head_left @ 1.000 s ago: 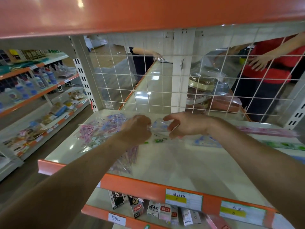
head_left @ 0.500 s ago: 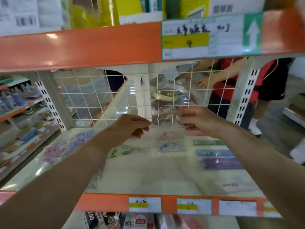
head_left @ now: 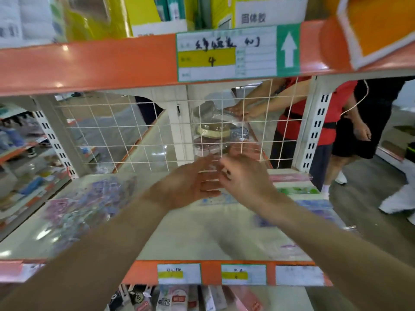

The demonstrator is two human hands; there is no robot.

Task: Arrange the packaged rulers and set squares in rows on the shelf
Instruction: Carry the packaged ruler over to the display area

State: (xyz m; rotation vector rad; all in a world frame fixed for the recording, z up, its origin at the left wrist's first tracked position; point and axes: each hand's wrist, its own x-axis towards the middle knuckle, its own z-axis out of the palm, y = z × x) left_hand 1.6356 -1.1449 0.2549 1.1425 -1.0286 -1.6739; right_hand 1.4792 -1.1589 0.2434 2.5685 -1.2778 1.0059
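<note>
A person's left hand (head_left: 190, 182) and right hand (head_left: 244, 182) meet above the middle of a shop shelf (head_left: 202, 234), fingers narrowed on a clear packet (head_left: 212, 172) held between them just in front of the wire grid (head_left: 125, 131) at the back. The packet sits at the fingertips of both hands, the thumbs above and the fingers below; motion blur hides its contents. Directly beneath the hands a set-square packet (head_left: 215, 200) lies flat on the shelf. Packaged rulers (head_left: 292, 178), pink, green and blue, lie in rows on the right, and a loose heap of packets (head_left: 89, 205) covers the left side.
</note>
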